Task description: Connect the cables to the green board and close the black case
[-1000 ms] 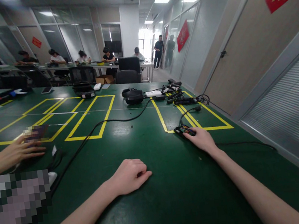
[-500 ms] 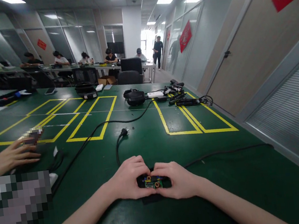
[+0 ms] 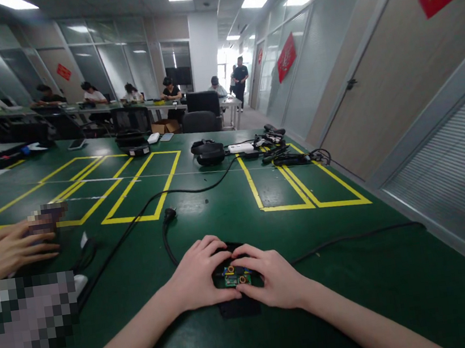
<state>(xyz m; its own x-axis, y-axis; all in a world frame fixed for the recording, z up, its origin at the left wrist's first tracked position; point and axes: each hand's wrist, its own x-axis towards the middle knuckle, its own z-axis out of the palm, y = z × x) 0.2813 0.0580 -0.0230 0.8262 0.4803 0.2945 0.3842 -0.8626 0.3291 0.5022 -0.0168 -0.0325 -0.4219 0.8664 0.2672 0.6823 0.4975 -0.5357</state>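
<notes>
At the left, a co-worker's hands (image 3: 21, 244) rest on the bench (image 3: 160, 343), well apart from this work, so elbow room on that side looks sufficient. Next comes a black cord with a plug (image 3: 170, 214), its lower end hidden behind the left hand (image 3: 197, 275); it would be wise to leave that cord slack so it cannot tug. The left fingers curve around one side of the circuit board (image 3: 237, 278), thumb along the near edge; whether they press on it, I cannot tell. The board lies between the two hands, component side up, with a black flat piece (image 3: 240, 309) showing at its near side. Good handling here probably means touching the edges only, clear of the copper coils, and keeping it level. The right hand (image 3: 281, 279) mirrors the left, fingers arched over the far edge and thumb near, its pressure equally unclear; even force from both sides should stop it twisting. Farther right, a dark cable (image 3: 364, 233) runs across the bench and seems best left untensioned.
</notes>
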